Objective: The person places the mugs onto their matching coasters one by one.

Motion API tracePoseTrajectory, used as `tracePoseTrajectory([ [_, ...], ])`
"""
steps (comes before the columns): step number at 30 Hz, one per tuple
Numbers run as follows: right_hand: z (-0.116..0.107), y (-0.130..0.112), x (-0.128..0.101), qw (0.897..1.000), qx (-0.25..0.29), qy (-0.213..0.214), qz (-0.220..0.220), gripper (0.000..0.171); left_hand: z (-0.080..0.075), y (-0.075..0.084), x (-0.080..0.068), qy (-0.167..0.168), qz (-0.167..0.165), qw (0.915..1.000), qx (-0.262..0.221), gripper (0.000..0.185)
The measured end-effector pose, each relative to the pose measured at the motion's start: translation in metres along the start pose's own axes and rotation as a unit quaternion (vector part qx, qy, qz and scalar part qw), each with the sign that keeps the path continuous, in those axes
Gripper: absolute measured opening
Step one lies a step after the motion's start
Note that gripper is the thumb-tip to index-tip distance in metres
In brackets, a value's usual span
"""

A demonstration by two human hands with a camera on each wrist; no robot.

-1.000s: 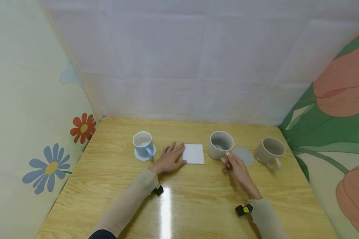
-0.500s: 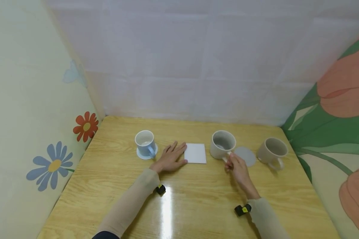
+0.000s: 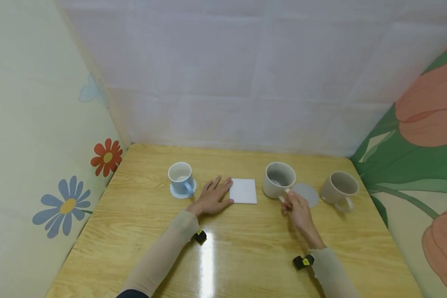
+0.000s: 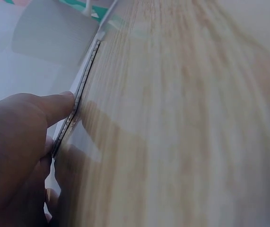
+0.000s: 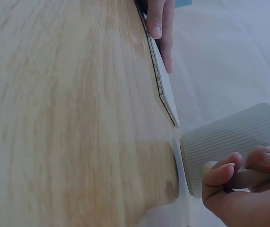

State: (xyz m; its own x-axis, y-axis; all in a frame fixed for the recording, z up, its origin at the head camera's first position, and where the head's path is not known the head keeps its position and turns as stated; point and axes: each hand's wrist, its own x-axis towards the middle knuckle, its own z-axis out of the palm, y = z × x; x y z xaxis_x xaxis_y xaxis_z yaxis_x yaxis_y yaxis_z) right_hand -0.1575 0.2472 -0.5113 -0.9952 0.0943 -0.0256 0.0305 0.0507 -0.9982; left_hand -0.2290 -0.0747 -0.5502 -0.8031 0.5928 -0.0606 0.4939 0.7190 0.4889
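My right hand (image 3: 299, 209) grips the handle of a white ribbed mug (image 5: 234, 135), fingers curled round it. The mug is upright, right of a white square coaster (image 3: 243, 191); a narrow strip shows between its base and the wood in the right wrist view, and I cannot tell if it touches the table. My left hand (image 3: 211, 199) lies on the table with fairly straight fingers. Its thumb and fingertips touch the coaster's left edge, also seen in the left wrist view, where the thumb (image 4: 59, 106) meets the rim.
On the left a blue mug (image 3: 181, 179) stands on a round white coaster (image 3: 174, 191). A round grey coaster (image 3: 306, 194) lies just right of the gripped mug. Beyond it stands a beige mug (image 3: 338, 189). The wooden table (image 3: 246, 252) ends at a white cloth backdrop.
The head view has shifted slightly. The gripped mug has shifted a little to the right with my right hand in the last half second. My left hand stays by the square coaster.
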Motion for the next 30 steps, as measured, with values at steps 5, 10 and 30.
tracePoseTrajectory([
  [5,0.000,-0.003,-0.002,1.000,-0.009,0.000,-0.006,0.042,0.003,-0.002,0.001,0.005,0.003,0.9999,-0.011,0.075],
  [10,-0.001,-0.005,-0.005,1.000,-0.010,-0.004,-0.024,0.047,0.001,0.000,0.001,-0.005,-0.006,0.9999,0.008,0.074],
  [30,0.003,-0.014,-0.011,0.998,-0.019,-0.013,-0.064,0.049,0.004,-0.003,0.002,-0.003,-0.009,0.9997,-0.024,0.076],
])
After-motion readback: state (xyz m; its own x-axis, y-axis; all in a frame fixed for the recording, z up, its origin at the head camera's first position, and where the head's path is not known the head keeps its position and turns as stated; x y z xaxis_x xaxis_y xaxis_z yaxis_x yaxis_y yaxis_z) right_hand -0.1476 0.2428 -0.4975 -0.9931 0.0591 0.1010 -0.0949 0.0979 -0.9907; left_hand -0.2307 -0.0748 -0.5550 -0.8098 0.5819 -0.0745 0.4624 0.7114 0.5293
